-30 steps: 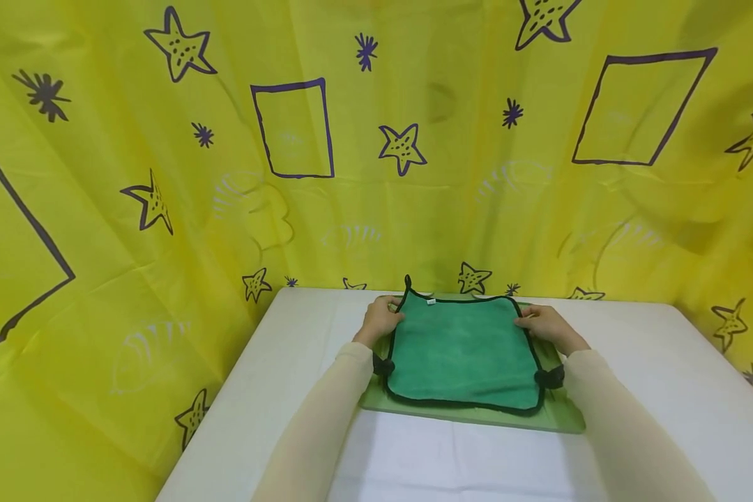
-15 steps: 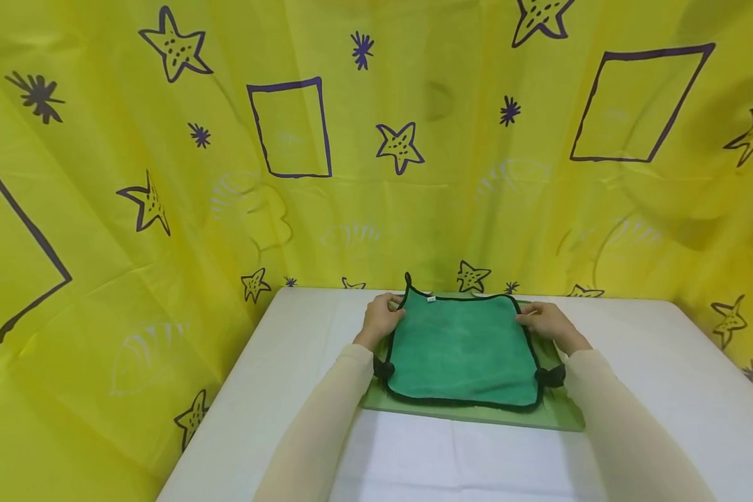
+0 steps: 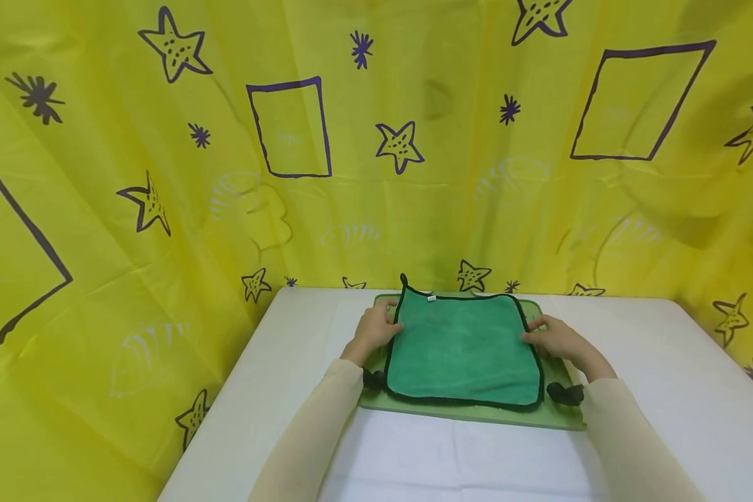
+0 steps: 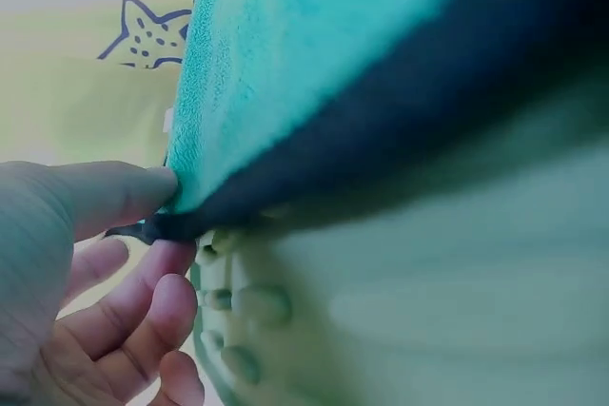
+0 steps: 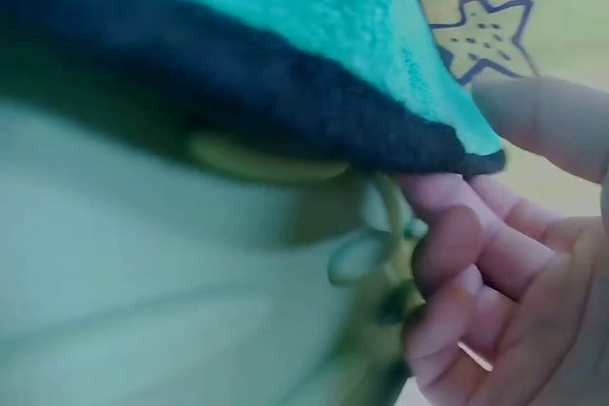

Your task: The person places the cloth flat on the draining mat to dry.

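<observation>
A green towel (image 3: 464, 348) with black edging lies spread over a light green board (image 3: 561, 415), hiding most of it. From its far left corner sticks a hanging loop (image 3: 404, 280), and a small white tag (image 3: 431, 298) sits close by. My left hand (image 3: 375, 329) pinches the towel's left edge, thumb on top and fingers beneath, as the left wrist view shows. On the opposite side my right hand (image 3: 561, 341) pinches the right edge in the same way. Raised bumps (image 4: 262, 304) show on the board under the towel's lifted edge in the left wrist view.
The board rests on a white table (image 3: 652, 369). Behind and to the left hangs a yellow curtain (image 3: 358, 202) printed with stars and frames. Black straps (image 3: 565, 394) are at both wrists.
Both hands have shifted slightly nearer to me and outward along the towel's side edges. The towel's loop corner has moved a little left; the board has stayed put.
</observation>
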`<act>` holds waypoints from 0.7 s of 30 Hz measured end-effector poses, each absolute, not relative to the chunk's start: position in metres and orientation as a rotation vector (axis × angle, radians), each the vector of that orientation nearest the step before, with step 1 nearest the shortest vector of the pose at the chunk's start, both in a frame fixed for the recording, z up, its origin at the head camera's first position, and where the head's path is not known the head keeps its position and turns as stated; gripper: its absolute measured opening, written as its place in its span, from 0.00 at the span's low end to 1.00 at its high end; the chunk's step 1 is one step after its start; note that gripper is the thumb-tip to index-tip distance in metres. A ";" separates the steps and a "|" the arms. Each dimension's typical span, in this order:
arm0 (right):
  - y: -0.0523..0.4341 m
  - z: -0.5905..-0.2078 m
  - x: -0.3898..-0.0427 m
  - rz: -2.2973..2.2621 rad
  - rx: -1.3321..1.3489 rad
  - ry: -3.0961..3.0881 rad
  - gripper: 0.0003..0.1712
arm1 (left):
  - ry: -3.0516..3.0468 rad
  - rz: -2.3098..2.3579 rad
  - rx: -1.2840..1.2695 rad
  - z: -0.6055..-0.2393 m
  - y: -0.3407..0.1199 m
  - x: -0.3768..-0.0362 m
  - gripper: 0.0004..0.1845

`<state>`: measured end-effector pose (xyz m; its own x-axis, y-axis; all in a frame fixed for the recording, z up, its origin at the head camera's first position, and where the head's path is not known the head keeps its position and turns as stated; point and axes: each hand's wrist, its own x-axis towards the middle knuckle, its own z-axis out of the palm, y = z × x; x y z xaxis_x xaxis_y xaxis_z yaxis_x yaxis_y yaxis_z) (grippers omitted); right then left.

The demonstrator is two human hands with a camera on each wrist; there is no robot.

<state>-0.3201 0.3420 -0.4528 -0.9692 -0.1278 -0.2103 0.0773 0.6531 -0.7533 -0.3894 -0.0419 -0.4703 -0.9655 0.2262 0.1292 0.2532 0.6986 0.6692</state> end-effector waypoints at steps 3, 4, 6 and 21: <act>0.343 -0.455 -0.310 -1.224 -0.066 2.610 0.28 | -2.866 -1.143 -0.442 -0.468 -0.047 -0.382 0.18; 0.344 -0.456 -0.307 -1.233 -0.076 2.602 0.27 | -2.867 -1.159 -0.469 -0.467 -0.049 -0.380 0.15; 0.345 -0.456 -0.300 -1.261 -0.122 2.575 0.26 | -2.875 -1.192 -0.543 -0.466 -0.054 -0.375 0.11; 0.360 -0.460 -0.273 -1.321 -0.534 2.259 0.16 | -3.119 -1.234 -0.877 -0.461 -0.074 -0.350 0.14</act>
<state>-0.2730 0.3600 -0.4604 -0.8156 -0.5442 -0.1967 -0.0951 0.4614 -0.8821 -0.3497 -0.0737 -0.4606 -0.8227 0.5572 -0.1127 0.3293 0.6287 0.7045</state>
